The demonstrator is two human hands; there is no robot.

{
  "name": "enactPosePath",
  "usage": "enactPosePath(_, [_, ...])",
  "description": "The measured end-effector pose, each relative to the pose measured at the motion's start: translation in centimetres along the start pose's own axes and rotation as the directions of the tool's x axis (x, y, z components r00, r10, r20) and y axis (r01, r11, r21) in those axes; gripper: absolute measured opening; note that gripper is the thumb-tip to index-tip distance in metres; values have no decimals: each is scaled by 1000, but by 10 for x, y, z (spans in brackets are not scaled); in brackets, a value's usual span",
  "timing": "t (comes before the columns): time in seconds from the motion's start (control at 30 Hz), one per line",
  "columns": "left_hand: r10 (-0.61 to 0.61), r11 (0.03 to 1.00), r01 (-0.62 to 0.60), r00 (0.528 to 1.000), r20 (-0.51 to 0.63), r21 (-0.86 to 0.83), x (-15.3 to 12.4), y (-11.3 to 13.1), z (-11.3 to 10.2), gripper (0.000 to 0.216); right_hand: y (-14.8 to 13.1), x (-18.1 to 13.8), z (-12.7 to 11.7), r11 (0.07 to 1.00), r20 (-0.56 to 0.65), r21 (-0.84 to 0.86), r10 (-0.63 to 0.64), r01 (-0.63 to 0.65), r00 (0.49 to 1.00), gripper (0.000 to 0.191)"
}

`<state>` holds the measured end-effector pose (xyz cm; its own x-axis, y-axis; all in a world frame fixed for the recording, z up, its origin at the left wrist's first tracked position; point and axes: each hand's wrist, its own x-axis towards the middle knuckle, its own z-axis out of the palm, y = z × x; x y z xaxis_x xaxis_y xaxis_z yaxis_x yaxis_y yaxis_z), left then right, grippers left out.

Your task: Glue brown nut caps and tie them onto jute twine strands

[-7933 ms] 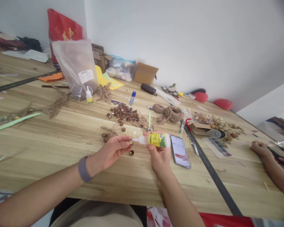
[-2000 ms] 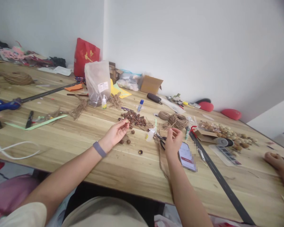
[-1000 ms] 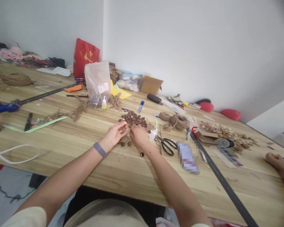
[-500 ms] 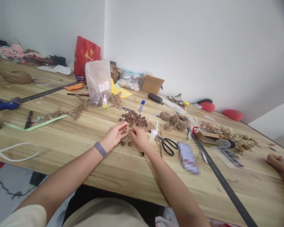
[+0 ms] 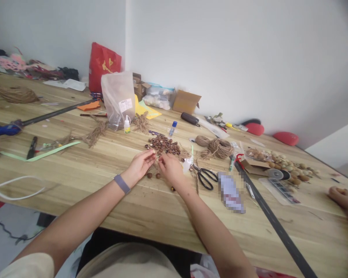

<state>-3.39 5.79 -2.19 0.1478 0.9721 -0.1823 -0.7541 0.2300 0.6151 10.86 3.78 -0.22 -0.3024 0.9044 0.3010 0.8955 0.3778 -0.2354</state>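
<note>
My left hand [image 5: 140, 166], with a grey band at its wrist, is closed in a pinch; a small pale bit shows at its fingertips, too small to name. My right hand [image 5: 171, 168] is close beside it, fingers curled together and pointing toward the left fingertips; what they hold, if anything, is hidden. Just beyond both hands lies a heap of small brown nut-like shells [image 5: 162, 144], some with pale insides. Two loose brown pieces [image 5: 149, 175] lie below the fingers. Right of my right hand are a white squeeze bottle [image 5: 187, 165] and black-handled scissors [image 5: 205, 178].
Behind the heap stand a glue stick [image 5: 172, 128], a small dropper bottle [image 5: 127, 125] and a translucent bag [image 5: 117, 98]. Twine balls [image 5: 220, 148] lie to the right. A dark strip [image 5: 274, 218] crosses the table. Another person's hand [image 5: 340, 196] is at the right edge.
My right hand has shifted slightly up, and its fingers are more tucked in. My left hand stays nearly in place, still pinched. The view has moved a little.
</note>
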Motion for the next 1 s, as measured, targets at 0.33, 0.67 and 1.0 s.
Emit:
enactPosePath(0.33, [17,1000,-17,1000,23,-4,-2,-2,3,8,0,2,4,982,-66,37,-183,186,981,14])
enactPosePath(0.67, [-10,997,9,1000,2,71,-4,0,-1,12,6,3,14,868,-181,497,120,-14,976,7])
enactPosePath(1.0, [-19,955,17,1000,5,297,-7,2,2,7,13,4,11,751,-118,653,229,-98,966,10])
